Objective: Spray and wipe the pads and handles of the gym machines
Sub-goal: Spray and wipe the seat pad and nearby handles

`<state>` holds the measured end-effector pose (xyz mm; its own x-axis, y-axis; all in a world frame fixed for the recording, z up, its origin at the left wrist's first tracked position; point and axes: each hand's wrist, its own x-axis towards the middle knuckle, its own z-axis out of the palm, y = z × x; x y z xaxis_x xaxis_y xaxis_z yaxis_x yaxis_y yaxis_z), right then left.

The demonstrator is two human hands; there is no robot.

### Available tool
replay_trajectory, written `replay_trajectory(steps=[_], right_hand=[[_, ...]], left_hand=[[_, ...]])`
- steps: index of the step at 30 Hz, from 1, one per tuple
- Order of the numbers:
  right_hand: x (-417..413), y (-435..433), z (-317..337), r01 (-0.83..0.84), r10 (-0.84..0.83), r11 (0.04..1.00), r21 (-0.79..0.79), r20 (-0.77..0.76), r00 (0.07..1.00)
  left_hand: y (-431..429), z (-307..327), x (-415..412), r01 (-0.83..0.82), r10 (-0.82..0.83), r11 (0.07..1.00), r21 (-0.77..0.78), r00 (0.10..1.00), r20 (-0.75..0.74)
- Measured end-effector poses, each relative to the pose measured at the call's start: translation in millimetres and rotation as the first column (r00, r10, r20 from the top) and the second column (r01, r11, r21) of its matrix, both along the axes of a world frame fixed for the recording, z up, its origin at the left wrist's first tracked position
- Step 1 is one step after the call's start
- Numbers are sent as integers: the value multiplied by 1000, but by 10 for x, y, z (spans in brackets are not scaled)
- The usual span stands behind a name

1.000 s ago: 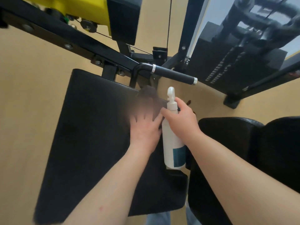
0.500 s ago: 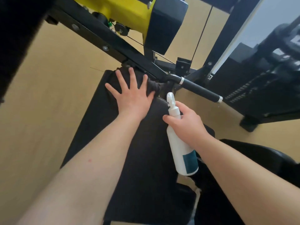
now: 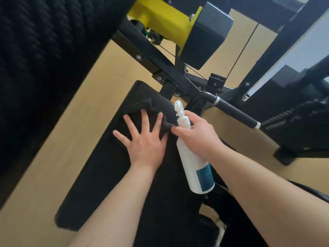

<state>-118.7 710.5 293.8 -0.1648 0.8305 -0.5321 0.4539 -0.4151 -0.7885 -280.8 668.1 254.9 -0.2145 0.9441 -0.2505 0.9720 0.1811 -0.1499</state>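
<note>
**Cloth [image 3: 142, 106] pressed flat on black pad [image 3: 99, 175], spray bottle [image 3: 194, 166] held beside it**

The pad fills the lower centre of the frame, slanting from the lower left up toward the middle. The dark cloth lies near the pad's upper end, bunched at its far edge and at its right side. The left hand [image 3: 142, 139] rests palm down on the cloth, fingers straight and spread wide, gripping nothing.

Just to its right, the right hand [image 3: 199, 138] curls round the upper part of the white spray bottle, below the nozzle. The bottle is tilted, nozzle toward the top of the frame and base toward the lower right, with a teal label near the base. It sits over the pad's right edge; whether it touches the pad cannot be told.

The handle [image 3: 236, 114], a black grip with a silver ring at each end, slants down to the right at right of centre, beyond the right hand and untouched. A black frame bar [image 3: 142, 56] runs diagonally above the pad, under a yellow housing [image 3: 160, 20] at top centre. The floor [image 3: 80, 104] is tan.
</note>
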Motion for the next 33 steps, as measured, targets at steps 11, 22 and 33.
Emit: replay_trajectory(steps=[11, 22, 33], right_hand=[[-61, -59, 40, -19, 15, 999, -51, -65, 998], [-87, -368, 102, -5, -87, 954, -298, -294, 952], [355, -437, -76, 189, -346, 907, -378, -408, 845]], left_hand=[[47, -22, -122, 32, -39, 980, 198, 999, 31], [-1200, -99, -246, -65, 67, 997, -41, 997, 36], [1010, 65, 297, 27, -27, 999, 29, 999, 20]])
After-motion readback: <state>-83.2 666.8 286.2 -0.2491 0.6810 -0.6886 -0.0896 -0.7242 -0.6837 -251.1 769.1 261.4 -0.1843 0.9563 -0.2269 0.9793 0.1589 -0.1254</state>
